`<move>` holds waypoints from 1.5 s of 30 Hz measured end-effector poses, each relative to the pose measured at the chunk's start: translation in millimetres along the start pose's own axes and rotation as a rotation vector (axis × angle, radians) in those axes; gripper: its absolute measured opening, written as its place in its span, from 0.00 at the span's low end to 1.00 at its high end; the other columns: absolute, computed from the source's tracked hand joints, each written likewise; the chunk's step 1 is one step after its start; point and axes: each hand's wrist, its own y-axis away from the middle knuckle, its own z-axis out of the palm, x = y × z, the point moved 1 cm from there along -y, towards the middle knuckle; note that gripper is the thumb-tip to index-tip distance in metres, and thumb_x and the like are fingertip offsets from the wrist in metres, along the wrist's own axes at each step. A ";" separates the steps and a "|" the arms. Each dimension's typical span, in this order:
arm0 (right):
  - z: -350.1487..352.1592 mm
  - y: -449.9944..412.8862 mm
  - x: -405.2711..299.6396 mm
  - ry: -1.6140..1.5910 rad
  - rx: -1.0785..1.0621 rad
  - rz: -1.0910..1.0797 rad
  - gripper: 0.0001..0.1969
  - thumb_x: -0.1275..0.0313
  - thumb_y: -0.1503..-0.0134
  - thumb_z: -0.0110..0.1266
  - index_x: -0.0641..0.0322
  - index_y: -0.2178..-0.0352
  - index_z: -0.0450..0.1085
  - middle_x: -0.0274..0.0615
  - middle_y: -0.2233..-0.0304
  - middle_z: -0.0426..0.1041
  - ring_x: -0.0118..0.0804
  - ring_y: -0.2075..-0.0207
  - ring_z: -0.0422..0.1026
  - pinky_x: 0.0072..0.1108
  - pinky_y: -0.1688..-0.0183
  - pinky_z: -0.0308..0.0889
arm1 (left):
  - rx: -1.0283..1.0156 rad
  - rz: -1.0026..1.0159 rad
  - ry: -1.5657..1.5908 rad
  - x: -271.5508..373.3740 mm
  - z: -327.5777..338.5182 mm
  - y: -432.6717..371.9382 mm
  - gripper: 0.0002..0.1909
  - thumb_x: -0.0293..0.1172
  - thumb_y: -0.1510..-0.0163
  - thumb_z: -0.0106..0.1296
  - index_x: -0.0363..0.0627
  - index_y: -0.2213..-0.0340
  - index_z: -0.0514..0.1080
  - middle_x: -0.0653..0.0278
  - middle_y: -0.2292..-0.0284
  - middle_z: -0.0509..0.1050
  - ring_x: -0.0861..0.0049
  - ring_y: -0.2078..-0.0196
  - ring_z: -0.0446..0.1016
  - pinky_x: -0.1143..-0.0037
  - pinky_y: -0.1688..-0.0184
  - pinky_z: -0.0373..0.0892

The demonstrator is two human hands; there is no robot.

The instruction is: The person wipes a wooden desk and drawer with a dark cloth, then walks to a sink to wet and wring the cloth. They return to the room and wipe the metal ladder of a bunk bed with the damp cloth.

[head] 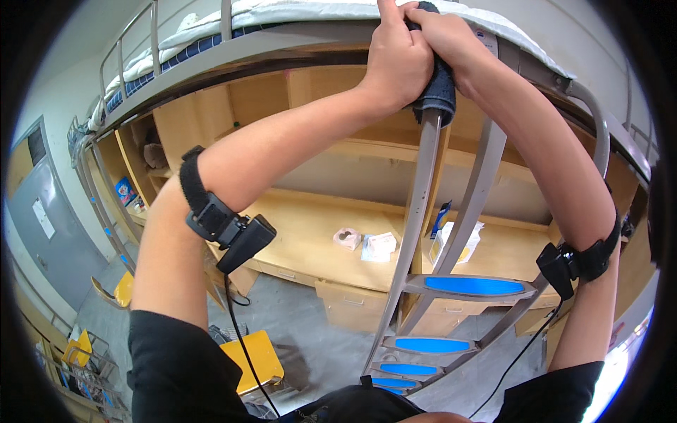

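Note:
A dark cloth [440, 90] is wrapped around the upper part of the grey metal ladder rail [423, 180] of a loft bed. My left hand [399, 63] is closed around the cloth from the left, near the top of the view. From the right, my right hand [444, 34] grips the same cloth slightly higher, its fingers touching my left hand. Part of the cloth's lower edge hangs loosely around the rail. Both hands are beside the bed frame [317, 39] and the white bedding [317, 10].
Below the bed stands a wooden desk [301, 227] with a tissue box [460, 243] and small packs. Ladder steps with blue pads [473, 285] descend to the grey floor. A yellow chair [256, 359] stands lower left; cables hang from both arm straps.

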 end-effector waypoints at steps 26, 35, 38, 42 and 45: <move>19.6 241.7 158.0 0.278 0.223 -0.267 0.36 0.70 0.45 0.54 0.69 0.39 0.47 0.60 0.54 0.64 0.60 0.58 0.71 0.38 0.60 0.69 | 0.007 -0.091 -0.023 21.3 0.2 304.5 0.30 0.30 0.37 0.42 0.33 0.38 0.46 0.45 0.37 0.51 0.56 0.35 0.53 0.63 0.35 0.51; 12.9 168.2 109.2 0.284 0.276 -0.307 0.34 0.66 0.44 0.54 0.69 0.41 0.50 0.59 0.54 0.67 0.60 0.58 0.72 0.38 0.58 0.69 | 0.050 -0.320 0.044 26.1 2.7 215.3 0.33 0.36 0.37 0.45 0.38 0.37 0.45 0.51 0.40 0.55 0.63 0.38 0.56 0.67 0.37 0.52; 12.1 120.5 86.3 0.286 0.376 -0.458 0.35 0.65 0.47 0.56 0.72 0.43 0.51 0.62 0.57 0.67 0.61 0.60 0.72 0.41 0.59 0.69 | 0.116 -0.543 0.407 18.6 4.7 163.8 0.27 0.40 0.35 0.41 0.40 0.41 0.53 0.57 0.45 0.62 0.71 0.44 0.64 0.71 0.42 0.62; 9.1 105.1 81.4 0.240 0.299 -0.425 0.35 0.66 0.48 0.57 0.76 0.44 0.52 0.63 0.59 0.69 0.60 0.62 0.73 0.40 0.59 0.69 | 0.246 -0.679 0.460 20.6 9.9 148.8 0.22 0.43 0.35 0.39 0.39 0.47 0.61 0.59 0.53 0.70 0.73 0.53 0.71 0.72 0.51 0.68; 9.8 125.3 92.0 0.213 0.271 -0.333 0.34 0.68 0.49 0.56 0.69 0.43 0.52 0.60 0.55 0.69 0.61 0.59 0.72 0.40 0.56 0.68 | 0.180 -0.724 0.346 28.2 8.7 171.5 0.20 0.42 0.35 0.39 0.38 0.50 0.65 0.60 0.57 0.72 0.73 0.56 0.73 0.73 0.54 0.70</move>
